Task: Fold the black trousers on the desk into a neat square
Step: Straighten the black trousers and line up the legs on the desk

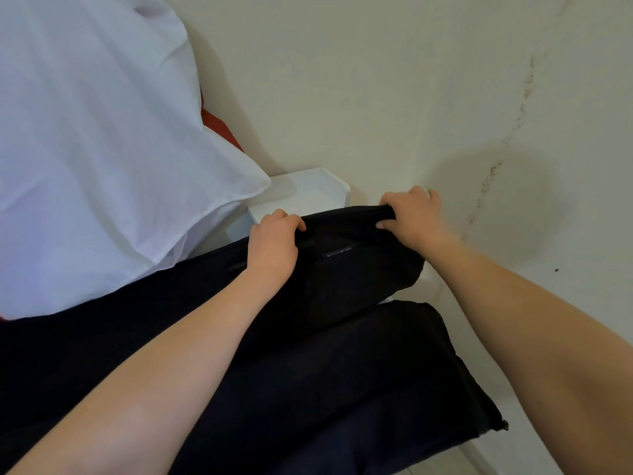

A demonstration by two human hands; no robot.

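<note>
Lying nearest the camera is one pair of black trousers, spreading over most of the white worktop, with one layer resting across another. Two bare forearms are reaching over the fabric.

Hands, count two:
- The left hand is gripping the far edge of the trousers, its fingers curling down over the fabric.
- The right hand is clamping the bunched far edge, with its fingers on top and the thumb pressing from the near side.

One small label is showing on the fabric between the hands.

Beyond the hands, a bare corner of the worktop is showing, with a raised lip along its far side. One white cloth is lying at the left, touching the trousers. One red item is showing behind it. A cream wall is standing behind, with a line of brownish marks running down its right part.
</note>
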